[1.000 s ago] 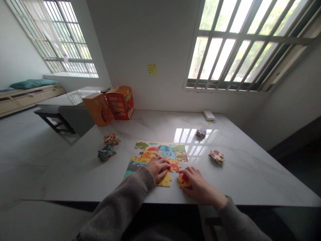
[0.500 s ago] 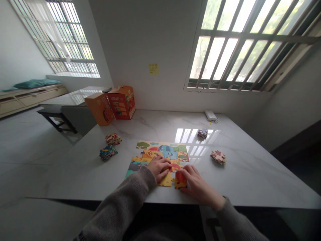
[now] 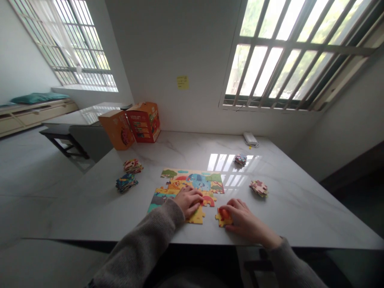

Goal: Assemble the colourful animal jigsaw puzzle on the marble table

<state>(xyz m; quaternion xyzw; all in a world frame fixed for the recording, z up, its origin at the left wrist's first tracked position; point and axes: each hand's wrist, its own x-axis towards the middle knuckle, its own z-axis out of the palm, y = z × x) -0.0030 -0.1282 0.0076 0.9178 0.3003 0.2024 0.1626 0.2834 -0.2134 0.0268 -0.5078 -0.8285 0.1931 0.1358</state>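
Note:
A partly joined jigsaw puzzle (image 3: 200, 181) with colourful animals lies flat on the white marbled table (image 3: 186, 150). My left hand (image 3: 188, 200) rests on it, fingers stretched out and slightly bent, covering its middle. To the right, my right hand (image 3: 240, 216) pinches a yellow and red puzzle piece (image 3: 223, 218) between thumb and fingers. A gap separates that piece from the joined part. The puzzle's right side has a notched edge, with an opening at its lower right corner.
Two puzzle-piece stacks, a reddish one (image 3: 133, 166) and a blue-green one (image 3: 126, 183), are on the left. A pink stack (image 3: 259, 188) and a pale stack (image 3: 240, 160) are on the right. Orange boxes (image 3: 144, 122) and a white device (image 3: 251, 139) stand near the wall.
My right hand has shifted right with the puzzle piece, widening the gap to the joined puzzle. My left hand stays on the puzzle. The view has moved slightly.

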